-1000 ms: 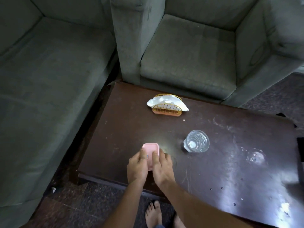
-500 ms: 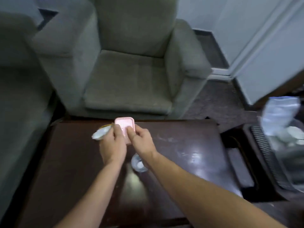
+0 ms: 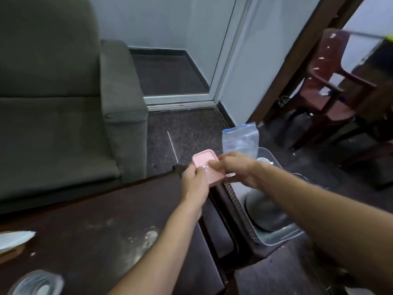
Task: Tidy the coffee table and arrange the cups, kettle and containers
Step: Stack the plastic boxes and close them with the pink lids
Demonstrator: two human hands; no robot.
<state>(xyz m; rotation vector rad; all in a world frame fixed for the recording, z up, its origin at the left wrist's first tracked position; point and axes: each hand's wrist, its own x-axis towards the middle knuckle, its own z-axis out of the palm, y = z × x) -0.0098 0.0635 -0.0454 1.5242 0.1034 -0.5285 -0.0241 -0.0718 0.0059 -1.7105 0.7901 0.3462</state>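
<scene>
A small pink square container (image 3: 204, 163) with a lid is held in the air past the right end of the dark wooden coffee table (image 3: 102, 237). My left hand (image 3: 194, 180) grips its near left side and my right hand (image 3: 236, 167) grips its right side. A clear drinking glass (image 3: 36, 283) stands at the table's near left corner. The white napkins in their holder (image 3: 14, 239) show at the left edge, partly cut off.
Right of the table stands a clear plastic tub (image 3: 274, 236) holding a dark round pan, a white cup (image 3: 263, 161) and a clear zip bag (image 3: 240, 140). A grey armchair (image 3: 63, 116) sits behind the table. A red plastic chair (image 3: 325, 86) stands far right.
Both hands lifted the pink container off the table and carried it right, past the table's end toward the tub. The view swung right with them.
</scene>
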